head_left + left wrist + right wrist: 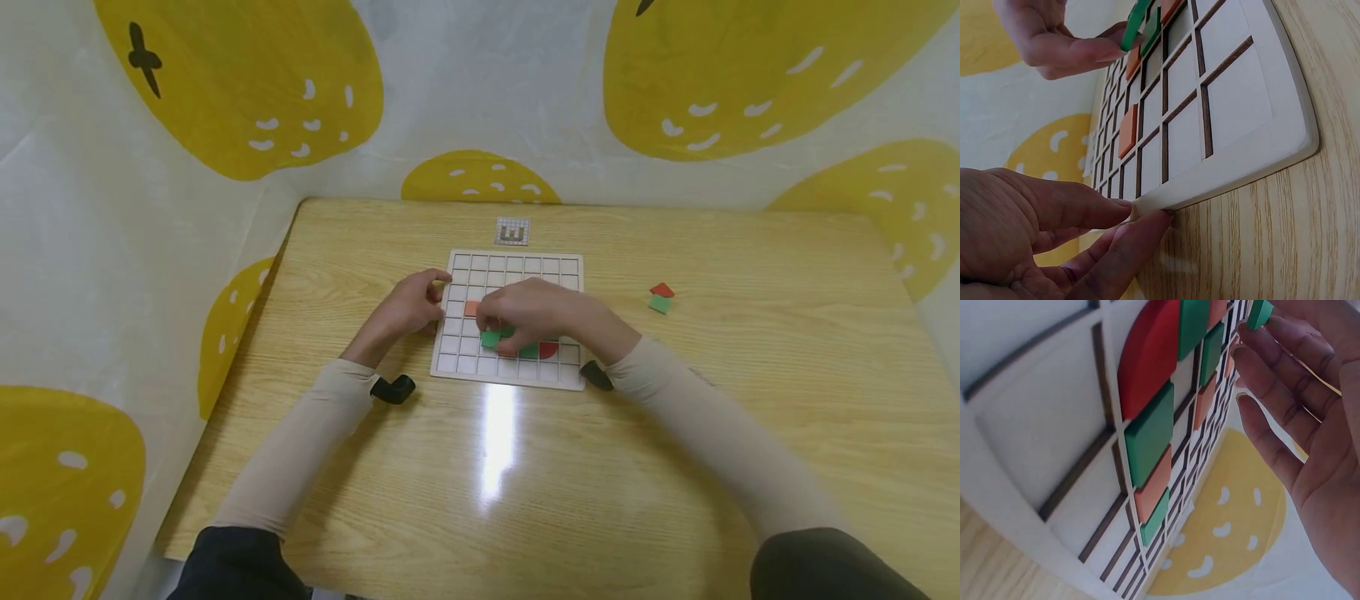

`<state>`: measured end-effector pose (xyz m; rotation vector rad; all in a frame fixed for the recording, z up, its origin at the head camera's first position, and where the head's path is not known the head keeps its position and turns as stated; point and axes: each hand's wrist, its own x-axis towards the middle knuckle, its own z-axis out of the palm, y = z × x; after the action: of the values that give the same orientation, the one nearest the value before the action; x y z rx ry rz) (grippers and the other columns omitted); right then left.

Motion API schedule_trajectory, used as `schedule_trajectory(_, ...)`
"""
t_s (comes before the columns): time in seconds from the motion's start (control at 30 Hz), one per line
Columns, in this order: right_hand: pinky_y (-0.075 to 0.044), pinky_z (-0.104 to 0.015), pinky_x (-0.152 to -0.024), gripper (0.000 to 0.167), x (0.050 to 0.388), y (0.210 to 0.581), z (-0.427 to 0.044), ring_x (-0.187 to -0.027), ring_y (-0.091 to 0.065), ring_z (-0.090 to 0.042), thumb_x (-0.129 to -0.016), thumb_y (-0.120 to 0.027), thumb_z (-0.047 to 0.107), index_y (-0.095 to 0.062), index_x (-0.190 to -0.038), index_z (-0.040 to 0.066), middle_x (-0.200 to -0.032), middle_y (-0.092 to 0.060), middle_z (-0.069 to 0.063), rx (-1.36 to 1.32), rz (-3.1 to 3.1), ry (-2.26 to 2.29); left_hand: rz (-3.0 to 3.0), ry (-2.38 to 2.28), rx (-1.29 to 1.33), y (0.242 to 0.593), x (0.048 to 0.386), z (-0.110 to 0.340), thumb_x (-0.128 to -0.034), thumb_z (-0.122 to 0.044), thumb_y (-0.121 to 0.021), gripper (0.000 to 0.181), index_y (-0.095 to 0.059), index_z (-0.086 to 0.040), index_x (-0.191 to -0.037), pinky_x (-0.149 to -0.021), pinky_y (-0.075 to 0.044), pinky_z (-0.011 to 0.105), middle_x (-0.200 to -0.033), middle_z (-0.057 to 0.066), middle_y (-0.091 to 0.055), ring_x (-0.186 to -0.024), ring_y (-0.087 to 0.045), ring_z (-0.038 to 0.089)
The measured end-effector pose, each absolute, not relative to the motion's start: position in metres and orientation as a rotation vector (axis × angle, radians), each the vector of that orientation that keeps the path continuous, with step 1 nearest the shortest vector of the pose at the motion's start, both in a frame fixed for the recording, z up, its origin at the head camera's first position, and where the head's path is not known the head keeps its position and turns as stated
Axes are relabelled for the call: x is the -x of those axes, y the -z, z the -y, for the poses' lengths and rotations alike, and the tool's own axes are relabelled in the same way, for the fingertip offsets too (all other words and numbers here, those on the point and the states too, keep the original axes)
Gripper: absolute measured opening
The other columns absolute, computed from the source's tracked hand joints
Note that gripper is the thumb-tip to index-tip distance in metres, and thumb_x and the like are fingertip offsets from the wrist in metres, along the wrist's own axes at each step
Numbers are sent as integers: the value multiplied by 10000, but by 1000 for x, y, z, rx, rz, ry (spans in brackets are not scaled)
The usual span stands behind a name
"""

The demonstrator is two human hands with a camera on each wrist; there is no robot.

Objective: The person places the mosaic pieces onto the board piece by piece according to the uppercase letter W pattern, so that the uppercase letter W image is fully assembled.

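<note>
A white grid board (517,265) lies on the table. My left hand (408,304) is at its left side; in the left wrist view the thumb and a finger of that hand (1041,231) pinch the board's rim (1216,178). Over the grid, my right hand (536,307) holds a green square (490,338) between thumb and fingertips, tilted in the left wrist view (1135,25). On the board are an orange square (470,308), a red rounded piece (549,350) and several green and orange squares, partly hidden by the right hand.
Behind the board lies a small pattern card (512,231). To the right, a red piece (662,289) and a green piece (660,304) rest on the wooden table (480,533). A white sheet with yellow shapes (487,100) hangs behind and to the left.
</note>
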<state>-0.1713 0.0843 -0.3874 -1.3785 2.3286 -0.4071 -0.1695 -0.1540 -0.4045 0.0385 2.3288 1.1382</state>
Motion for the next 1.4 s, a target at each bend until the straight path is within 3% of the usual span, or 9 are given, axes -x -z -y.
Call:
schedule_trajectory(0.37,-511,-298,-698,225,169,394,-77,-851,-555,-107,-836,-770,258,-678,-1027,183,-910,-615,66,1412,-2343,318,-2327,-1129,-34,403,168,153,-921,94,-623,625,-461,-93,-1495,-690,-621,328,-1137,165,-521,-923,-557,270)
schedule_trajectory(0.7,-527,-320,-681,250,168,394,-76,-871,-549,-135,-862,-782,310,-683,-1044,168,-950,-624,25,1506,-2360,236,-2338,-1124,-41,402,168,153,-920,95,-619,618,-463,-87,-1489,-670,-616,322,-1110,157,-515,-904,-552,271)
schedule_trajectory(1.4,-568,-358,-832,298,169,392,-97,-966,-606,-130,-893,-752,386,-728,-1108,181,-1083,-655,33,1451,-2385,363,-2343,-1130,-40,402,168,152,-914,104,-619,626,-462,-80,-1491,-681,-619,331,-1117,173,-523,-908,-558,276)
